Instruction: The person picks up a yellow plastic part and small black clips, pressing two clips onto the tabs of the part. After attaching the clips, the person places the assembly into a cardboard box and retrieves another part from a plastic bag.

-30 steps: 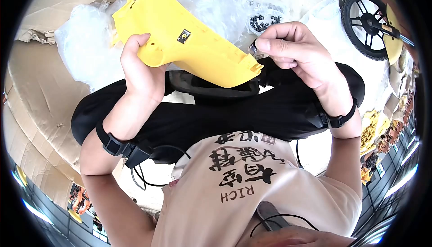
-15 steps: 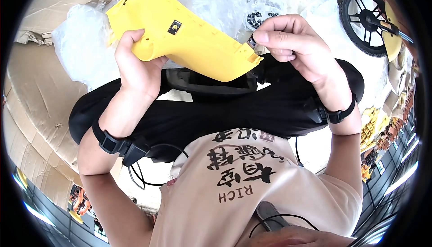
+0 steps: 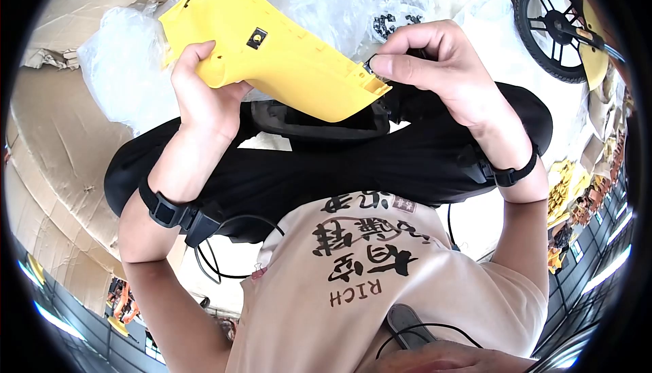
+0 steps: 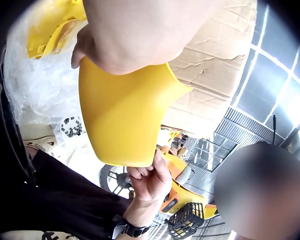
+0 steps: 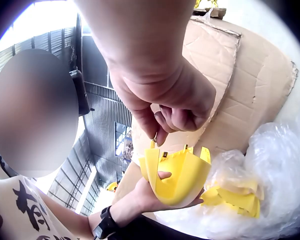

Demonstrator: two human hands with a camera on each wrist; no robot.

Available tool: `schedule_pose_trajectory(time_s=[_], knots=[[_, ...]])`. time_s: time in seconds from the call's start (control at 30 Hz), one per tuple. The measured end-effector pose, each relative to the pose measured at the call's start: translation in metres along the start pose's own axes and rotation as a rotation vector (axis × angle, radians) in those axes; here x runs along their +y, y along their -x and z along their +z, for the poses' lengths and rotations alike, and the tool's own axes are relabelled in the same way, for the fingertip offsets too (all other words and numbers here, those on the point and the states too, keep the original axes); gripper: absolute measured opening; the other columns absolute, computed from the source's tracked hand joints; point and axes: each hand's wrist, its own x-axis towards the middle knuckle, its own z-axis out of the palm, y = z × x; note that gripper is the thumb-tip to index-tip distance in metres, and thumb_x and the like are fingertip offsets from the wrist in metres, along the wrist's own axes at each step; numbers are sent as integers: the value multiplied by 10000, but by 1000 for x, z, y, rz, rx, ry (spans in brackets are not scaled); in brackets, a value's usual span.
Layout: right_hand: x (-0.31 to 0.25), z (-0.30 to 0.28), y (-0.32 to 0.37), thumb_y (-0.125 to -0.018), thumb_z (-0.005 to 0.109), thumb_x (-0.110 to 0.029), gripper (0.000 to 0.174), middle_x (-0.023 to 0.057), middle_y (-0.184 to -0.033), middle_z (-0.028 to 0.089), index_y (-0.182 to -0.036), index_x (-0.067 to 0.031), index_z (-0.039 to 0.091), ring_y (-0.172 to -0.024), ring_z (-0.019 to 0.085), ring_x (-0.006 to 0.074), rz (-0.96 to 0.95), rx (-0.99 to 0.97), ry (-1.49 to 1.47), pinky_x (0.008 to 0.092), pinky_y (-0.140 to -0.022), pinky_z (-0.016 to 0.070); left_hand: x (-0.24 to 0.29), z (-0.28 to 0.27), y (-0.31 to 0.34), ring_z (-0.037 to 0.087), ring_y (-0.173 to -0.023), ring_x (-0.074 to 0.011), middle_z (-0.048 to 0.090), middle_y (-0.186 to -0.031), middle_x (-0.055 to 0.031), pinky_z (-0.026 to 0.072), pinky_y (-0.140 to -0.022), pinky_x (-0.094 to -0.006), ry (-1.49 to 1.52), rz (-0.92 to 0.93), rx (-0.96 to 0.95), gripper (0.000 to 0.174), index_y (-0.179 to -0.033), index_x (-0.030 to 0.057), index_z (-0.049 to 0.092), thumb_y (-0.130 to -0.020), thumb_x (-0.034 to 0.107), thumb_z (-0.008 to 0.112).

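Note:
A curved yellow plastic shell [image 3: 292, 61] is held above the person's lap. The left hand [image 3: 207, 95] grips its far-left part, thumb over the face and fingers beneath. At the shell's right end, the right hand [image 3: 438, 67] pinches a small dark metal clip [image 3: 370, 64] between thumb and forefinger, right at the edge. A similar dark clip [image 3: 257, 38] sits on the shell's face. In the right wrist view, the shell's open end [image 5: 177, 175] shows the clip close over one edge tab. The left wrist view shows the shell's smooth outer side [image 4: 122, 115].
Behind the shell lie clear plastic bags [image 3: 119, 67], one with several small black clips [image 3: 394, 23]. Cardboard [image 3: 61, 135] covers the left side. A black spoked wheel [image 3: 553, 27] stands at the far right. On the lap is a black hollow part [image 3: 319, 125].
The right hand has brought the small clip left and slightly up, to the shell's end edge. The left hand and shell have shifted slightly left and up.

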Motion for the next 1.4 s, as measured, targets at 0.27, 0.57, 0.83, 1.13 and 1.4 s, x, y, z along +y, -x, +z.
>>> schedule_pose_trajectory(time_s=[0.27,0.57,0.83,1.13,1.4], knots=[[12,9,0,-864,699,-77,125,-8,-584,564,-866,46,724,-518,445,23,-240,80,345,218,-469,342,0,3,-3,611,-1039,-213,634,-1127,-98,464,-855,-411,-85,6,42,393,-1189,42,536,-889,288,469],[12,15,1,-884,690,-67,113,-32,-631,558,-849,40,703,-580,410,24,-37,-3,239,221,-538,340,1,4,-9,615,-1046,-219,631,-1135,-102,464,-874,-435,-103,2,75,401,-1205,46,523,-883,280,471],[18,29,0,-864,701,-92,139,32,-565,565,-847,45,715,-511,454,63,-181,109,389,255,-499,376,2,3,-13,605,-1065,-214,629,-1138,-87,447,-892,-451,-90,9,79,403,-1213,57,519,-876,274,478],[9,6,-3,-909,714,-255,253,-34,-710,624,-936,-6,744,-567,388,-2,42,-71,-157,188,-501,285,4,5,-12,580,-1069,-206,624,-1141,-78,420,-904,-431,-59,3,35,390,-1187,60,535,-861,272,493],[15,8,-7,-922,707,-271,280,-70,-659,493,-926,9,708,-554,339,12,145,-141,-69,197,-480,240,-1,3,-9,596,-1042,-233,622,-1150,-95,447,-857,-425,-20,-19,27,397,-1198,53,522,-862,259,480]])
